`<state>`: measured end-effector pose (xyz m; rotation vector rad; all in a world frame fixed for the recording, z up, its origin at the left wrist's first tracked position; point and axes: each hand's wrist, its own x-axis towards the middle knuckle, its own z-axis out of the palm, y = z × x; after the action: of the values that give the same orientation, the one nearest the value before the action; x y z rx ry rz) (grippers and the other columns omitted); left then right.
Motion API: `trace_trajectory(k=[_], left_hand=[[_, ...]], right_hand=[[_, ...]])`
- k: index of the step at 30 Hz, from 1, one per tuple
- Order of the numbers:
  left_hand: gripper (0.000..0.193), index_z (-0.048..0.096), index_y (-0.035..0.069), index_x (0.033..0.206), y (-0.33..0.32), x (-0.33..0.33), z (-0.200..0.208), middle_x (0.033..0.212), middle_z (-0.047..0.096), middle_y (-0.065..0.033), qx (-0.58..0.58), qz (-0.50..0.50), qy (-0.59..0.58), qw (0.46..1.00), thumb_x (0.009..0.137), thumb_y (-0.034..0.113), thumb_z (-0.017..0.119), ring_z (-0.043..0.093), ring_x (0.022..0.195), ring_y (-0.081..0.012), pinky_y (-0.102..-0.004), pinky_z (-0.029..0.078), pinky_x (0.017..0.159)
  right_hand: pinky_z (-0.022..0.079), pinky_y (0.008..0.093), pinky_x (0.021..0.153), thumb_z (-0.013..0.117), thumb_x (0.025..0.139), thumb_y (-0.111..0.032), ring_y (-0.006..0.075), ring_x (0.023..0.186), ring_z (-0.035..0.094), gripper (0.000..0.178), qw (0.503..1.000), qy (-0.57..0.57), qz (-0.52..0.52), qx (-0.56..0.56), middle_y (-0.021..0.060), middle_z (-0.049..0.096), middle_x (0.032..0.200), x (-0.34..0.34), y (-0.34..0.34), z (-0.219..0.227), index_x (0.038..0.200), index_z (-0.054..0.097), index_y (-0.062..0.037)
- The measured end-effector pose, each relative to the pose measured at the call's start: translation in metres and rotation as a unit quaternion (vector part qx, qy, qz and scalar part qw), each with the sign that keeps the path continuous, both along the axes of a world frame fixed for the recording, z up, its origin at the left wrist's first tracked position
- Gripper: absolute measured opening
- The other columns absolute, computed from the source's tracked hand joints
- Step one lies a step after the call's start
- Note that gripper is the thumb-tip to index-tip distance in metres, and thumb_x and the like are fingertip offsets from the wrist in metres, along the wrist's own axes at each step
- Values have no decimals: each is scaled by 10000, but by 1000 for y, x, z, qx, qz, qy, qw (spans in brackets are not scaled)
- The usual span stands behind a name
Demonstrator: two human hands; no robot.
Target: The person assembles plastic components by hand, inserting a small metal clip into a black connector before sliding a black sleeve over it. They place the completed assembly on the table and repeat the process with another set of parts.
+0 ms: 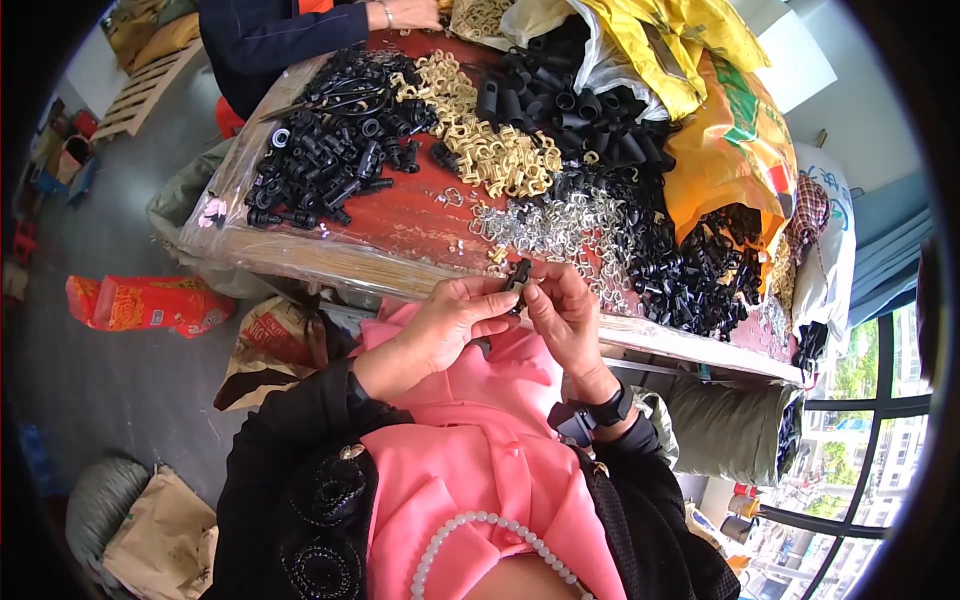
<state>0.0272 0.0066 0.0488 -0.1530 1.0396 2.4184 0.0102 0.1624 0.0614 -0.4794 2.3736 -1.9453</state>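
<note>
Just in front of the table's near edge, a small black plastic part (519,274) stands upright between my two hands. My left hand (447,318) pinches it between thumb and fingers. My right hand (563,312) closes on it from the other side, its thumb and forefinger by the part; whether it also holds a smaller piece is hidden. Beyond my fingers lies a spread of silver metal clips (560,235). Behind them is a heap of brass-coloured clips (505,160). To the left sits a pile of black plastic fittings (330,160).
Black tubes (570,110) pile up at the back of the red table (390,215). An orange sack (725,150) spills black pieces (705,275) at the right. Across the table, a co-worker's hand (412,14) rests near brass pieces. A red bag (150,303) lies on the floor.
</note>
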Motion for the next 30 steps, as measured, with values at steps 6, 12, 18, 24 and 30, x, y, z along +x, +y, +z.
trace_trajectory(k=[6, 12, 18, 24, 30], left_hand=[[212, 557, 49, 961, 1, 3, -12, 871, 587, -32, 23, -21, -11, 999, 770, 142, 564, 567, 783, -121, -236, 457, 692], [201, 560, 32, 918, 1, 5, -24, 837, 587, -43, 68, -62, -26, 995, 793, 187, 532, 571, 723, -121, -228, 461, 677], [201, 554, 14, 901, -8, -19, -30, 793, 580, -51, 29, -102, -14, 994, 812, 184, 493, 563, 682, -111, -211, 463, 613], [234, 551, 12, 882, -29, -54, -33, 704, 563, -43, -26, -45, 4, 999, 795, 227, 517, 537, 593, -92, -209, 452, 566], [224, 534, 0, 921, -33, -65, -38, 738, 561, -63, -21, -46, -11, 999, 799, 182, 485, 535, 603, -105, -212, 447, 541]], right_hand=[[384, 213, 464, 597, 749, -115, 93, 560, 497, 131, 979, 166, -37, 113, 37, 540, 662, 5, -3, 3, 744, 504, -24], [379, 303, 444, 647, 685, -200, 208, 480, 482, 198, 917, 334, -32, 215, 62, 484, 577, 1, -4, -9, 714, 531, -42], [361, 314, 433, 649, 674, -201, 212, 477, 472, 192, 923, 302, 73, 229, 64, 471, 583, -28, 3, -17, 718, 538, -50], [404, 289, 514, 591, 684, -39, 199, 565, 498, 118, 885, 314, -37, 343, 81, 520, 650, -130, 22, 2, 789, 537, -30], [374, 361, 716, 562, 718, -184, 255, 901, 480, 315, 770, 369, -137, 502, 77, 531, 904, -281, 56, -35, 1002, 494, -66]])
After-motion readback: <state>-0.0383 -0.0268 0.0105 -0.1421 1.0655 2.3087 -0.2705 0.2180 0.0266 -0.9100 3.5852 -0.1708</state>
